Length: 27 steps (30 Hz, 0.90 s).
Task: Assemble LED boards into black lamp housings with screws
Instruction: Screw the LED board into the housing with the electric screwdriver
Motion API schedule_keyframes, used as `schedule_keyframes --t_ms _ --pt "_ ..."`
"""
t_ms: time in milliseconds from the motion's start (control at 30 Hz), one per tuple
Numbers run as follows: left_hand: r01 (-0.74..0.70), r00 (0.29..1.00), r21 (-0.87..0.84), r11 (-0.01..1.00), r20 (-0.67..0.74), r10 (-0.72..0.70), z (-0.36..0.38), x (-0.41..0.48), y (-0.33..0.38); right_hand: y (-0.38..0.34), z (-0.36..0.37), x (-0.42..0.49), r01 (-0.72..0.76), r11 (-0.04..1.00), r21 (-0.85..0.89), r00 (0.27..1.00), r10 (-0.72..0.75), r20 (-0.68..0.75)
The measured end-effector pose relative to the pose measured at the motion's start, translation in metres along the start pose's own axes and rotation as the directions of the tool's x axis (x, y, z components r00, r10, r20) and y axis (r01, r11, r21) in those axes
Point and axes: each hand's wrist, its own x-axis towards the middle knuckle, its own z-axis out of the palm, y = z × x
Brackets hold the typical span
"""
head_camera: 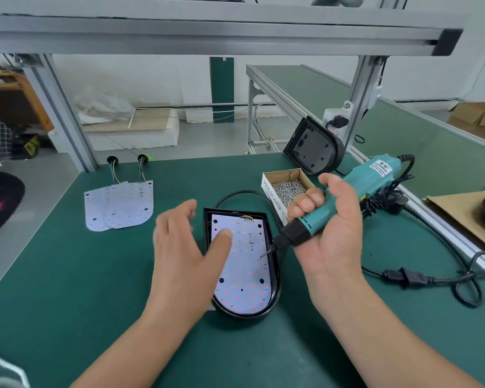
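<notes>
The board [242, 264] sits in its housing [276, 289], mid-bench [95, 275] toward the front edge. The left hand [182, 247] is spread wide with its thumb over the board, probably to steady it, though I can't tell if it presses. The right hand [331, 228] grips the screwdriver [370, 177], its bit angled down at the board's right edge. The screw box [272, 197] stands just behind, within easy reach. Spare boards [118, 205] wait back left.

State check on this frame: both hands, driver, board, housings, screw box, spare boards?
left hand: open, thumb over the LED board
right hand: gripping the electric screwdriver
electric screwdriver: bit angled down at the board's right edge, contact unclear
LED board: seated in the black housing
black housing: lying open side up on the mat
screw box: open, holding screws
spare LED boards: loose, overlapping
second housing: propped upright on edge
</notes>
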Motion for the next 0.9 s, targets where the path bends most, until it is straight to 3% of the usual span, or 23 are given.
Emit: schedule_keyframes --t_ms 67,167,500,900 --pt "0.179 0.974 0.056 0.982 0.133 -0.185 -0.001 0.010 -0.004 0.002 -0.001 -0.001 -0.005 1.000 -0.018 1.000 0.006 0.025" --pt "0.259 0.923 0.154 0.954 0.250 -0.291 -0.004 0.019 -0.004 0.006 -0.002 -0.004 -0.002 0.998 -0.067 0.997 0.008 0.080" --pt "0.377 0.885 -0.054 0.924 0.313 -0.343 0.000 0.028 -0.014 0.024 -0.005 -0.011 0.004 0.980 -0.200 0.972 0.043 0.230" --pt "0.401 0.874 -0.062 0.914 0.324 -0.361 0.004 0.031 -0.019 0.032 -0.001 -0.018 0.011 0.968 -0.250 0.962 0.058 0.267"
